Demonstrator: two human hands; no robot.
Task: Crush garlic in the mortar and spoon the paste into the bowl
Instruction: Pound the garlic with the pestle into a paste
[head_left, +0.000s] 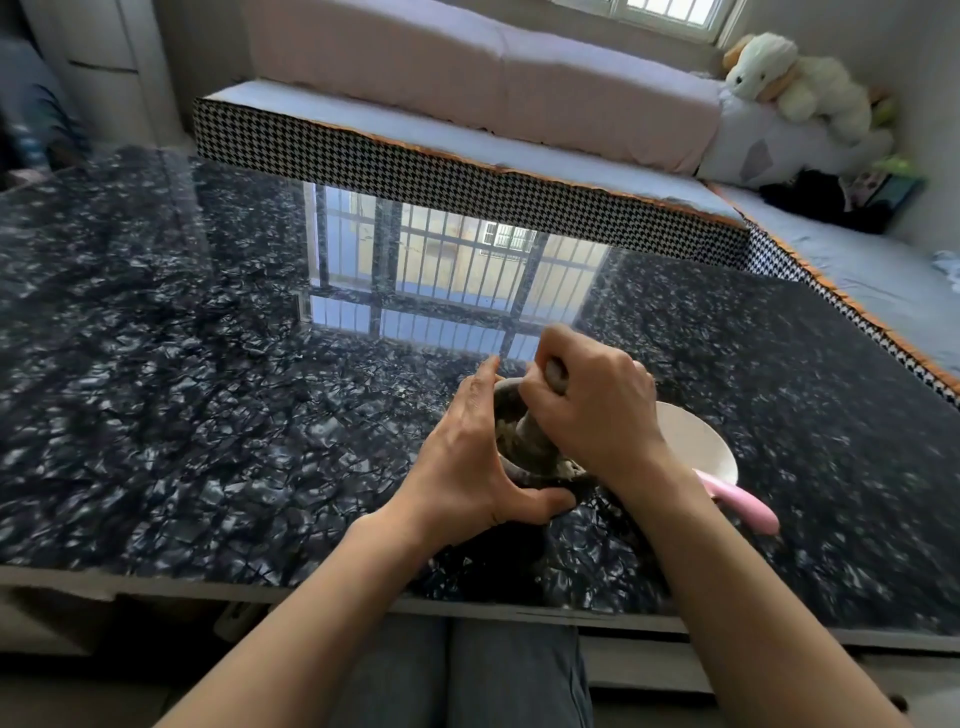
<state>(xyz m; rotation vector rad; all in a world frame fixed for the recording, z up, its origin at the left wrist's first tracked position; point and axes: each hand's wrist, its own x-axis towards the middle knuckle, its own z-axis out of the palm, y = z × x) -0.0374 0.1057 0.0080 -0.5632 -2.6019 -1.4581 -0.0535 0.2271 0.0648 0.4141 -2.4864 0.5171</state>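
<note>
Grey-trousered knees (467, 675) sit below the edge of a glossy black marble-pattern table (208, 415), where a person works a dark stone mortar (506, 415) near that front edge. Left hand (467, 467) cups the mortar's near side, fingers straight along the wall and thumb hooked round the base. Right hand (592, 410) is clenched round the grey stone pestle (537, 436), whose head stands in pale crushed garlic (563, 470) at the bottom of the mortar; the fist hides most of the mortar's far rim. Just right of the mortar, partly blocked by the right wrist, stands a white bowl (696, 436), and a pink spoon handle (743, 501) sticks out from the bowl's near side; the spoon's head is hidden. Beyond the mortar the tabletop mirrors a barred window. Behind the table runs a houndstooth-edged platform (467, 171) with a pink cushion (467, 67), and a white plush toy (795, 78) sits at its far right.
</note>
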